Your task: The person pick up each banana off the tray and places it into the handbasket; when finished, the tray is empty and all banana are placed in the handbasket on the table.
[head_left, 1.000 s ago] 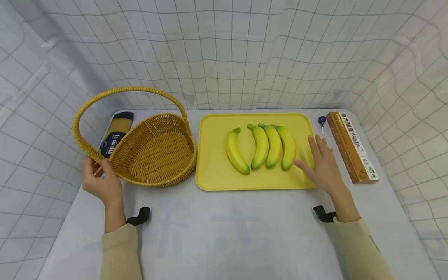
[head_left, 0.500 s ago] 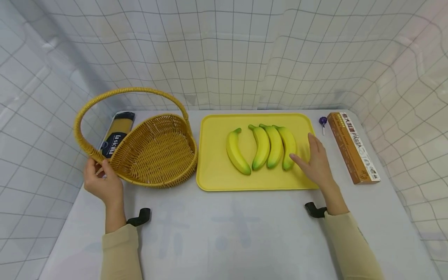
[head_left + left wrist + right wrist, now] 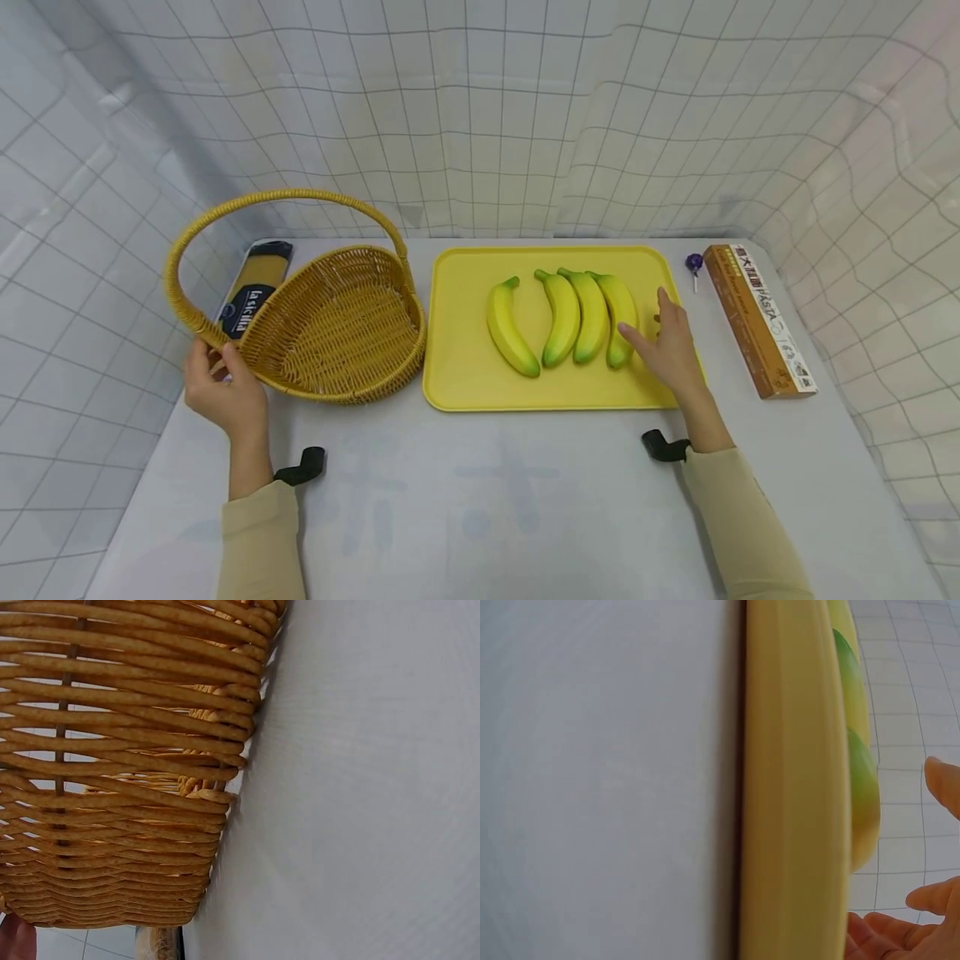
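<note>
One table carries one tray with four bananas, one basket and one packet near its left edge, one lollipop and one box near its right.

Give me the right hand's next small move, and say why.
Probably lower the right hand and close it round the rightmost banana: it hangs close by with thumb and fingers parted, holding nothing, while the left hand grips the basket.

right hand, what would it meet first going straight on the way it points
Probably the rightmost banana: the thumb of the right hand overlaps it in the head view. Fingers aim toward the far rim of the yellow tray. Height is unclear; it might pass above.
</note>
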{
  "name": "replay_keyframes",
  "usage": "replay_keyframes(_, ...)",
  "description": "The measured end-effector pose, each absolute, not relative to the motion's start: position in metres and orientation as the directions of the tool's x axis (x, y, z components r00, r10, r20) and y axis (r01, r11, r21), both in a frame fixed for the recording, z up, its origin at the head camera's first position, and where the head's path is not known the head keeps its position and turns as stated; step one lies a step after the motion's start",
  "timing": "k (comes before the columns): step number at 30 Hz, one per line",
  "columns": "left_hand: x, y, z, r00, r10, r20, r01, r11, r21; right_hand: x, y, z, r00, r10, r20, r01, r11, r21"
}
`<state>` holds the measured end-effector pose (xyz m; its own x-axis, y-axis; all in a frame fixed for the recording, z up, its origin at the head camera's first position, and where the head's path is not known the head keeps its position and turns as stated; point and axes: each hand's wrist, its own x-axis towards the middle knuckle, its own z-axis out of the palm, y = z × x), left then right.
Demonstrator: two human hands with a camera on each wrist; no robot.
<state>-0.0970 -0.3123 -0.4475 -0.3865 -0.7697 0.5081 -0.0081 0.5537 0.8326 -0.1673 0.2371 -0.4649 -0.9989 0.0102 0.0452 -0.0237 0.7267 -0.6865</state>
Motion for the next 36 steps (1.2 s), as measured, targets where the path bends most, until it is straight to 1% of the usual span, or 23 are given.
replay_keyframes(9, -0.096, -0.311, -0.445, -0.395, -0.765, 0.508, -0.002, 0.554, 0.832, -0.172, 0.236, -0.470, -0.999, -0.007, 0.049, -0.039, 0.724, -0.688)
replay_keyframes(19, -0.095, -0.311, -0.447, -0.395, -0.764, 0.510, -0.013, 0.560, 0.828, -0.175, 0.234, -0.476, -0.999, 0.004, -0.033, 0.026, 0.716, -0.697)
replay_keyframes(25, -0.095, -0.312, -0.448, -0.396, -0.755, 0.522, -0.006, 0.571, 0.821, -0.178, 0.233, -0.482, -1.000, 0.010, -0.027, 0.026, 0.709, -0.704)
replay_keyframes(36, -0.094, -0.311, -0.447, -0.396, -0.759, 0.517, -0.007, 0.566, 0.825, -0.180, 0.230, -0.483, -0.999, 0.016, -0.028, 0.031, 0.699, -0.714)
